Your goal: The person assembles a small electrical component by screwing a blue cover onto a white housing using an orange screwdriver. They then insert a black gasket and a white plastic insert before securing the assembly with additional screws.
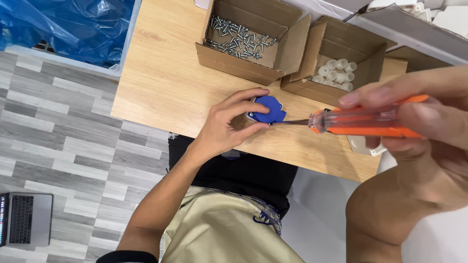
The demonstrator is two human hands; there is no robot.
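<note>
Left hand (228, 124) pinches the blue part (266, 109) steady on the tabletop (161, 83) while right hand (419, 117), wrapped around the orange screwdriver (363, 122), sets its tip against the edge.

A light wooden table (161, 83) stood over a floor of grey wood-look tiles (63, 141). At its far edge sat an open cardboard box (234, 61) with loose silver screws (236, 36) inside, and just beside it a second open box (312, 83) containing small white plastic caps (335, 70). A blue plastic sheet (63, 24) lay crumpled in a bin beyond the table. An open laptop (24, 219) rested on the floor.
</note>
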